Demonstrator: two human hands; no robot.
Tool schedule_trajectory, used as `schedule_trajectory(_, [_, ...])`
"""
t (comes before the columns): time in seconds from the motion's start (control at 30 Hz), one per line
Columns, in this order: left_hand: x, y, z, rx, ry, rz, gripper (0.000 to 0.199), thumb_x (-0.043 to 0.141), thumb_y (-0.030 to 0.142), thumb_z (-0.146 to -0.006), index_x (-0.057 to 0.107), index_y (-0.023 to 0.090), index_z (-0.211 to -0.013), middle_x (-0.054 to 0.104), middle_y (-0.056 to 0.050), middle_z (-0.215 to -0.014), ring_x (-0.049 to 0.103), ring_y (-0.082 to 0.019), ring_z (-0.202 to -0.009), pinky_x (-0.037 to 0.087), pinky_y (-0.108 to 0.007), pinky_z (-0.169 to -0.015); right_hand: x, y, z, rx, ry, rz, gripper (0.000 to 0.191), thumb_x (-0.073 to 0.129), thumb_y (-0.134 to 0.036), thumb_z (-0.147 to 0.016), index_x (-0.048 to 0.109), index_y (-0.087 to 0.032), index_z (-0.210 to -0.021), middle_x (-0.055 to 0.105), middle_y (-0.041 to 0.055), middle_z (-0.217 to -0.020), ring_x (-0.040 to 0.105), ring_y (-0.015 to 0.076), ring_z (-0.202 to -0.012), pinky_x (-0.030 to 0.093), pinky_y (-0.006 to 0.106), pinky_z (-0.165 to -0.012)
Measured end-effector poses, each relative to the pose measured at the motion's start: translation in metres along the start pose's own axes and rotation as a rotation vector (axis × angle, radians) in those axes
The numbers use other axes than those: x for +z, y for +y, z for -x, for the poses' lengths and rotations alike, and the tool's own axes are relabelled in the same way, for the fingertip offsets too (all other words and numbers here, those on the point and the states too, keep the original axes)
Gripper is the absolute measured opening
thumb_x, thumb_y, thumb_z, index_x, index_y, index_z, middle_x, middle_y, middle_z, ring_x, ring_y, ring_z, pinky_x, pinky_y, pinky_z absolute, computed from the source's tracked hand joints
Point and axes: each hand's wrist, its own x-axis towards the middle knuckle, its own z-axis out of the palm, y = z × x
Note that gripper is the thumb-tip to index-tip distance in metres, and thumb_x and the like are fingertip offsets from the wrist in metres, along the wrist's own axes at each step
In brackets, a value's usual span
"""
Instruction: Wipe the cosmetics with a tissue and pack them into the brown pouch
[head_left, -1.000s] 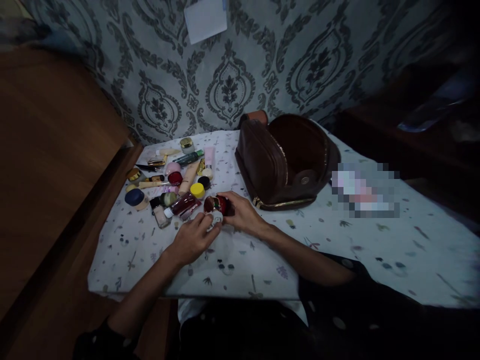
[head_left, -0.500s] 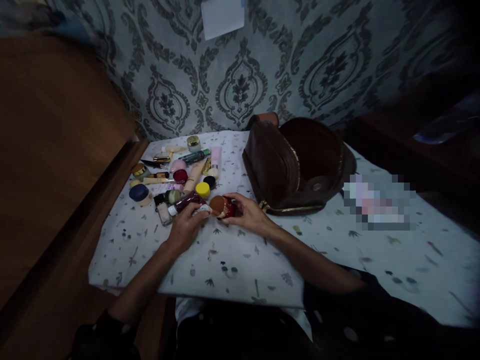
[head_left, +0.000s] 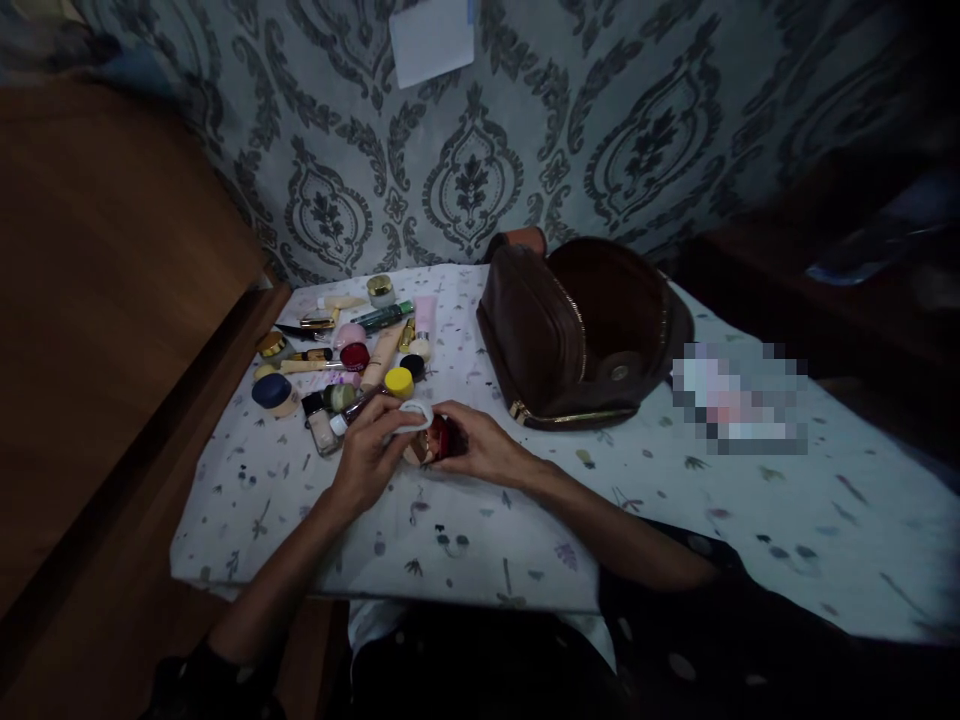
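Above the near part of the cloth-covered surface, my right hand grips a red jar with a copper-brown lid, tilted toward my left hand. My left hand pinches a small curled white piece, loop-like in outline, against or just over the jar; its material is unclear. Just beyond my left fingers lie a dark tube with a white cap, partly covered by the hand, and a yellow-lidded pot. A black-capped bottle leans to the left of them.
Several cosmetics spread across the left half, including a navy-lidded jar, a beige tube and a gold-lidded jar. An open brown bag stands at right, with a blurred-out item beyond it. A wooden panel borders the left.
The red jar has tipped over so its lid now points lower left. My left hand has brought the white piece up over it. The view has shifted slightly.
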Motion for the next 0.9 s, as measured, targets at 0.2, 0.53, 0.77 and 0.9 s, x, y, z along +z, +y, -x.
schedule_trajectory(0.2, [-0.008, 0.022, 0.002, 0.016, -0.207, 0.146, 0.015, 0.059, 0.026, -0.090, 0.074, 0.024, -0.092, 0.066, -0.006, -0.099, 0.064, -0.020, -0.096, 0.054, -0.034, -0.085, -0.003, -0.009, 0.003, -0.053, -0.051, 0.103, 0.079, 0.078, -0.028, -0.074, 0.041, -0.022, -0.143, 0.058, 0.0089, -0.116, 0.059, 0.0224, -0.102, 0.049, 0.036, -0.088])
schedule_trajectory(0.53, [-0.004, -0.030, 0.004, -0.132, -0.088, 0.049, 0.012, 0.064, 0.041, -0.078, 0.071, 0.042, -0.088, 0.071, 0.003, -0.091, 0.070, -0.030, -0.089, 0.061, -0.051, -0.079, -0.010, -0.013, 0.004, -0.020, -0.063, 0.271, 0.067, 0.085, -0.039, -0.062, 0.059, -0.019, -0.121, 0.068, 0.0084, -0.108, 0.056, 0.0267, -0.102, 0.047, 0.038, -0.089])
schedule_trajectory(0.77, [-0.007, -0.036, -0.014, -0.104, -0.076, -0.034, 0.017, 0.064, 0.046, -0.077, 0.071, 0.043, -0.093, 0.074, 0.005, -0.096, 0.071, -0.032, -0.095, 0.060, -0.053, -0.085, -0.030, -0.042, 0.014, -0.023, 0.002, 0.089, 0.069, 0.088, -0.035, -0.057, 0.061, -0.022, -0.120, 0.069, 0.0036, -0.104, 0.059, 0.0231, -0.100, 0.047, 0.033, -0.090])
schedule_trajectory(0.9, [0.005, -0.011, -0.034, -0.050, -0.102, -0.047, 0.020, 0.061, 0.042, -0.083, 0.073, 0.030, -0.093, 0.075, -0.004, -0.098, 0.071, -0.030, -0.095, 0.060, -0.047, -0.084, -0.073, -0.073, 0.025, -0.034, 0.180, -0.042, 0.070, 0.087, -0.036, -0.058, 0.061, -0.021, -0.121, 0.067, 0.0055, -0.113, 0.061, 0.0229, -0.104, 0.047, 0.033, -0.092])
